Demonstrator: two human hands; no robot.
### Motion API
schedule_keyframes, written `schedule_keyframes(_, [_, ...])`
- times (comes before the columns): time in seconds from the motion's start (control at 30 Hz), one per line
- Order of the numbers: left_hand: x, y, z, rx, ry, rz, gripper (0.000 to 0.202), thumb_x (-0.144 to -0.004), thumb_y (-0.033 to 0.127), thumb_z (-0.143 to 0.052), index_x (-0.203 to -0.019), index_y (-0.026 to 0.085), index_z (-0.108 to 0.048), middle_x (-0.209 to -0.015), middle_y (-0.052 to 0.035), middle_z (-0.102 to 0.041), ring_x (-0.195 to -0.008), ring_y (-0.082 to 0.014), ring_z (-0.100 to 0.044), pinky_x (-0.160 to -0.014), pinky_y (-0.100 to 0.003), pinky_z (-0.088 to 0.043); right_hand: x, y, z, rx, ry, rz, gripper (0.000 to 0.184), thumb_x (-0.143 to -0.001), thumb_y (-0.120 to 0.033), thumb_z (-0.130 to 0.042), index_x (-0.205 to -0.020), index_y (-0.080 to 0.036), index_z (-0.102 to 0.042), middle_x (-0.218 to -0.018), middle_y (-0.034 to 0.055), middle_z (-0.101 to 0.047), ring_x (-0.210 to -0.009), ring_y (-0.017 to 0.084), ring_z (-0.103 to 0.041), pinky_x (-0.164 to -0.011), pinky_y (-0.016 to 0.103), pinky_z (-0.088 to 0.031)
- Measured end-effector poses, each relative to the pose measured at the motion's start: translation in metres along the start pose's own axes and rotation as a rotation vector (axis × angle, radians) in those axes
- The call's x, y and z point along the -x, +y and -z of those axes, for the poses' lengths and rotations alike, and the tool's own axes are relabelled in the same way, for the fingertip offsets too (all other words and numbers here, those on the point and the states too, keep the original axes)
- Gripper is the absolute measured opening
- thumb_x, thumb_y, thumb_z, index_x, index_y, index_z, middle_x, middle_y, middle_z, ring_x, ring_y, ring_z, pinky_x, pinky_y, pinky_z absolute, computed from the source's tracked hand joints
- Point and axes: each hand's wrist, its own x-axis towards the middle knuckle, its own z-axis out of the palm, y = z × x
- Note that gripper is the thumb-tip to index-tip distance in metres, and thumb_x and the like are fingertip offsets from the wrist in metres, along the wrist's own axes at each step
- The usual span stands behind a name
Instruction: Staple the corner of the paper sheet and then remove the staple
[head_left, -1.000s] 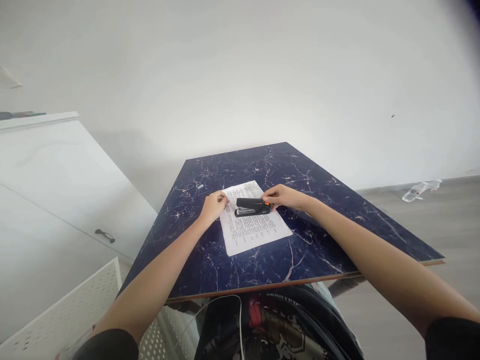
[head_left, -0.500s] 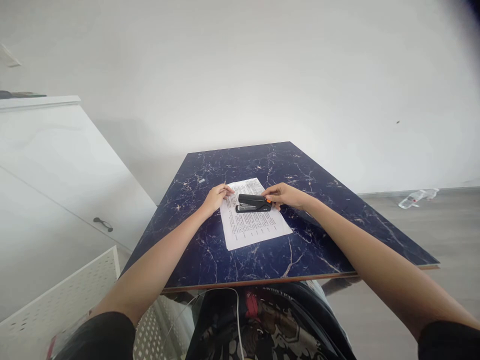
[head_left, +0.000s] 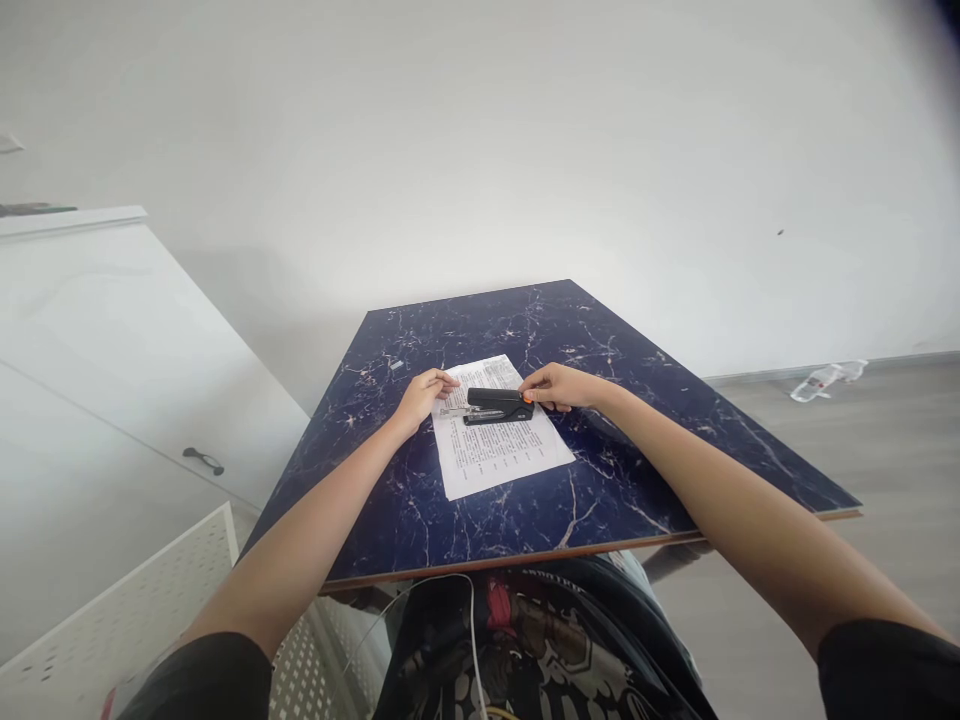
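Observation:
A black stapler (head_left: 499,404) with an orange button lies over the printed sheets of paper (head_left: 499,455), its front pointing left. A thin silvery metal part (head_left: 454,410) sticks out from the stapler's front end. My right hand (head_left: 559,387) grips the rear of the stapler, with the thumb at the orange button. To the left, my left hand (head_left: 426,396) rests at the paper's left edge, fingers stretched towards the metal part. It holds nothing that I can see.
The dark blue marbled table (head_left: 517,525) stands against a pale wall. A tiny light piece (head_left: 396,365) lies on its left side. At the left are a white cabinet (head_left: 112,350) and a perforated white panel (head_left: 150,590). A white cable (head_left: 474,630) hangs by my lap.
The silvery metal part now juts out of the stapler's front. My right thumb sits at the orange button. The whole view has shifted slightly.

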Motion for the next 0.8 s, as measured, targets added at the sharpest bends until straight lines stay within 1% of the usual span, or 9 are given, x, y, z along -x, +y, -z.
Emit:
schedule_keyframes(0.1, [0.0, 0.001, 0.0, 0.046, 0.011, 0.014, 0.016, -0.087, 0.017, -0.055, -0.086, 0.017, -0.071, -0.101, -0.0118, -0.078, -0.09, -0.0194, -0.07, -0.079, -0.03, -0.054, 0.001, -0.001, 0.001, 0.059, 0.054, 0.023, 0.045, -0.089, -0.059, -0.067, -0.109, -0.021, -0.08, -0.066, 0.0027, -0.063, -0.053, 0.014, -0.049, -0.052, 0.03, -0.042])
schedule_keyframes(0.2, [0.0, 0.002, -0.001, 0.055, 0.018, 0.017, 0.016, -0.088, 0.018, -0.055, -0.086, 0.016, -0.071, -0.101, -0.0121, -0.078, -0.089, -0.0195, -0.07, -0.079, -0.031, -0.054, 0.001, -0.003, 0.0, 0.121, 0.16, 0.16, 0.044, -0.091, -0.057, -0.066, -0.112, -0.021, -0.079, -0.093, 0.0088, -0.073, -0.075, 0.019, -0.061, -0.069, 0.034, -0.048])
schedule_keyframes(0.27, [0.001, 0.002, -0.001, 0.041, 0.023, 0.009, 0.016, -0.089, 0.018, -0.055, -0.085, 0.016, -0.071, -0.101, -0.0122, -0.078, -0.089, -0.0199, -0.07, -0.079, -0.032, -0.054, 0.0, -0.007, -0.006, 0.158, 0.158, 0.236, 0.046, -0.091, -0.056, -0.068, -0.119, -0.021, -0.077, -0.106, 0.0101, -0.074, -0.088, 0.023, -0.064, -0.076, 0.035, -0.048])
schedule_keyframes(0.33, [0.002, 0.003, -0.002, 0.036, 0.031, -0.015, 0.015, -0.09, 0.02, -0.055, -0.086, 0.016, -0.07, -0.099, -0.0119, -0.077, -0.088, -0.0204, -0.07, -0.078, -0.032, -0.055, -0.002, -0.012, -0.014, 0.232, 0.121, 0.268, 0.048, -0.086, -0.055, -0.074, -0.119, -0.021, -0.077, -0.105, 0.009, -0.074, -0.089, 0.024, -0.065, -0.077, 0.035, -0.047])
schedule_keyframes(0.43, [0.005, 0.007, -0.003, 0.078, 0.062, -0.069, 0.015, -0.092, 0.026, -0.058, -0.087, 0.017, -0.068, -0.098, -0.011, -0.076, -0.088, -0.0202, -0.07, -0.081, -0.034, -0.056, -0.004, -0.02, -0.028, 0.352, 0.162, 0.305, 0.034, -0.079, -0.046, -0.083, -0.102, -0.021, -0.078, -0.091, 0.0053, -0.074, -0.081, 0.022, -0.064, -0.073, 0.033, -0.046])
schedule_keyframes(0.53, [0.008, 0.014, -0.006, 0.223, 0.105, -0.071, 0.015, -0.094, 0.031, -0.061, -0.093, 0.017, -0.067, -0.103, -0.0103, -0.075, -0.09, -0.0191, -0.07, -0.086, -0.035, -0.057, -0.003, -0.025, -0.036, 0.415, 0.332, 0.452, 0.019, -0.084, -0.034, -0.081, -0.099, -0.023, -0.077, -0.091, 0.0041, -0.074, -0.085, 0.023, -0.061, -0.076, 0.035, -0.048])
schedule_keyframes(0.6, [0.01, 0.018, -0.008, 0.339, 0.116, -0.041, 0.016, -0.094, 0.033, -0.065, -0.098, 0.017, -0.066, -0.111, -0.0103, -0.074, -0.093, -0.0191, -0.071, -0.088, -0.036, -0.057, -0.001, -0.027, -0.037, 0.477, 0.475, 0.564, 0.017, -0.087, -0.026, -0.077, -0.104, -0.024, -0.076, -0.097, 0.0051, -0.075, -0.09, 0.024, -0.058, -0.079, 0.038, -0.049])
schedule_keyframes(0.7, [0.011, 0.022, -0.012, 0.517, 0.076, 0.06, 0.022, -0.094, 0.037, -0.07, -0.102, 0.016, -0.065, -0.117, -0.0122, -0.073, -0.098, -0.0196, -0.072, -0.091, -0.035, -0.057, 0.001, -0.028, -0.037, 0.586, 0.658, 0.674, 0.025, -0.091, -0.016, -0.069, -0.114, -0.024, -0.073, -0.109, 0.0066, -0.075, -0.094, 0.026, -0.055, -0.08, 0.041, -0.052])
schedule_keyframes(0.8, [0.014, 0.025, -0.017, 0.639, -0.046, 0.209, 0.028, -0.095, 0.039, -0.071, -0.101, 0.013, -0.066, -0.111, -0.015, -0.074, -0.092, -0.0191, -0.072, -0.088, -0.033, -0.058, 0.003, -0.03, -0.037, 0.732, 0.737, 0.769, 0.035, -0.094, -0.008, -0.061, -0.122, -0.026, -0.071, -0.119, 0.0062, -0.074, -0.098, 0.027, -0.056, -0.083, 0.042, -0.052])
